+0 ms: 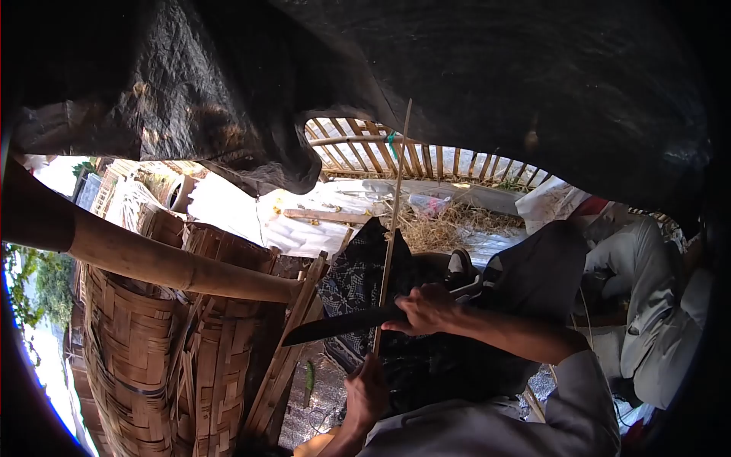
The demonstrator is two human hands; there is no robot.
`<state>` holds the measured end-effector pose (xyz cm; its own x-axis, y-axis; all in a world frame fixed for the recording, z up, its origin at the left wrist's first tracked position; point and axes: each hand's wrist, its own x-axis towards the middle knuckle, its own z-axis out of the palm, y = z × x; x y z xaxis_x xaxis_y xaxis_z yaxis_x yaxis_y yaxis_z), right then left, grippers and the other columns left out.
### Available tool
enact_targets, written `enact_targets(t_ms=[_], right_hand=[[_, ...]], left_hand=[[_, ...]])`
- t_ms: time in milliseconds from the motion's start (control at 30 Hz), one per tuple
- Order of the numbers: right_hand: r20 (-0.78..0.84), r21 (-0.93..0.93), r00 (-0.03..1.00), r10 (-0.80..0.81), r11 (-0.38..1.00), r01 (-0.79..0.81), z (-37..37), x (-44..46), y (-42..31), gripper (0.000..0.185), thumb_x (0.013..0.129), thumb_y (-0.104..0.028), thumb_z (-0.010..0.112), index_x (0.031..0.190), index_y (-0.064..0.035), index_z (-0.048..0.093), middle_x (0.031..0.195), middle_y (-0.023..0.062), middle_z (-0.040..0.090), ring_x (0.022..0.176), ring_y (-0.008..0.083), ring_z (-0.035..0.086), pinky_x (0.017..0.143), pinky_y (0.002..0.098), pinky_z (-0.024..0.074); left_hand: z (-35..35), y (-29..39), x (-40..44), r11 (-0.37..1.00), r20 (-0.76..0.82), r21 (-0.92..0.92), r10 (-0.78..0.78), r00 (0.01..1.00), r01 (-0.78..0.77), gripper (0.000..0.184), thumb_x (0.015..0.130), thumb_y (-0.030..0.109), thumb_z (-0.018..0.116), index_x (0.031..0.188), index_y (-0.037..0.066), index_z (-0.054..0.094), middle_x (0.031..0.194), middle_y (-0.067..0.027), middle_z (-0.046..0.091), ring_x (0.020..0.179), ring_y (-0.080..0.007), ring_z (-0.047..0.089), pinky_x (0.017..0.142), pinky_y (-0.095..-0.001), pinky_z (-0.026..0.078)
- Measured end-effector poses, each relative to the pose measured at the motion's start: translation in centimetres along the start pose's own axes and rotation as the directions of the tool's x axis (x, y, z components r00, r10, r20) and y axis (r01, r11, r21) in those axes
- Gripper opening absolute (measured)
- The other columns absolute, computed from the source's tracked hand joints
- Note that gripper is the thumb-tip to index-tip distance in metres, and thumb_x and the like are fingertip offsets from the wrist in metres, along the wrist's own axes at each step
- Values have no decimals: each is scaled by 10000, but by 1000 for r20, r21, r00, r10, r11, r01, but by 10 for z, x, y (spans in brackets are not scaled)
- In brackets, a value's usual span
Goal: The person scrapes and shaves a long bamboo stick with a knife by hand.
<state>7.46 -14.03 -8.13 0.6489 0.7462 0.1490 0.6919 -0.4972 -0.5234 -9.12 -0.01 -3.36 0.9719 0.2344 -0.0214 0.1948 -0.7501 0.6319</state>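
Note:
My right hand [428,309] is closed round a large knife with a long dark blade [335,326], which points to the left. The blade lies across a thin, pale bamboo strip [392,228]. Below it, my left hand [367,393] grips the strip's lower end, and the rest of the strip rises up and away from me. Whether the edge has entered the strip I cannot tell. Under the strip, a dark patterned cloth [350,278] covers my lap.
Tall woven bamboo panels [129,358] stand at the left, crossed by a thick bamboo pole [183,274]. A black tarp [487,68] hangs overhead. Dry straw [434,228] lies ahead, before a slatted bamboo fence [426,160]. At the right sits another person in light trousers [647,305].

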Motion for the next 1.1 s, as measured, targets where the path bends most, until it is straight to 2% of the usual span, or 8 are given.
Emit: enact_targets(t_ms=[167,233,300,667,833,967,1033,1100], right_hand=[[-39,88,779,625,779,-621,14,45,109,765,872,-643,279,566,-11,584,466,126,534,432,266,539,426,389,447],[-359,9,815,455,875,-485,27,38,115,781,868,-647,272,582,2,599,519,155,566,468,282,562,462,407,468],[-72,-82,865,497,861,-502,-15,32,65,756,860,-650,287,615,-10,605,579,170,591,520,304,596,500,431,481],[7,39,957,290,956,-290,0,-12,9,597,858,-570,420,661,-32,592,503,164,557,503,340,590,498,449,479],[4,212,948,317,926,-311,-1,-17,22,605,898,-541,342,667,-25,559,547,172,560,541,379,574,540,477,466],[67,481,918,390,794,-372,21,-24,49,633,911,-593,194,646,-63,415,458,99,327,361,254,351,491,395,371],[533,786,740,411,84,-612,17,-32,53,643,871,-670,197,647,-94,373,460,4,235,340,133,226,373,290,256],[527,827,736,425,-57,-559,10,-34,46,651,818,-738,231,637,-124,347,468,-50,205,350,62,188,351,224,159]], left_hand=[[-6,-10,-23,999,45,-16,38,998,-38,81,782,-26,490,839,16,529,590,-192,532,540,-382,569,436,-429,403],[-2,-17,-25,1000,40,7,25,999,-26,79,776,-32,486,824,18,524,577,-185,520,531,-373,565,432,-423,403],[3,-23,-22,996,-8,25,89,996,-89,72,774,-37,480,804,19,513,562,-182,503,511,-367,552,427,-420,399],[5,-35,31,975,-155,-185,-151,976,121,129,781,80,618,894,18,629,627,-156,598,620,-59,585,508,-270,445],[10,-33,50,975,-270,-215,-116,956,57,98,769,79,618,837,12,636,626,-143,601,623,-86,611,545,-276,459],[4,-27,51,984,-238,-177,-80,968,38,100,764,95,621,781,-3,613,636,-144,609,616,-141,632,558,-279,467],[8,-32,44,983,-270,-181,-62,961,13,113,764,104,623,763,-7,603,635,-140,609,605,-162,635,559,-281,468],[15,-49,35,974,-259,-205,-153,954,100,133,756,120,635,750,-6,594,639,-132,611,599,-183,632,561,-293,472]])
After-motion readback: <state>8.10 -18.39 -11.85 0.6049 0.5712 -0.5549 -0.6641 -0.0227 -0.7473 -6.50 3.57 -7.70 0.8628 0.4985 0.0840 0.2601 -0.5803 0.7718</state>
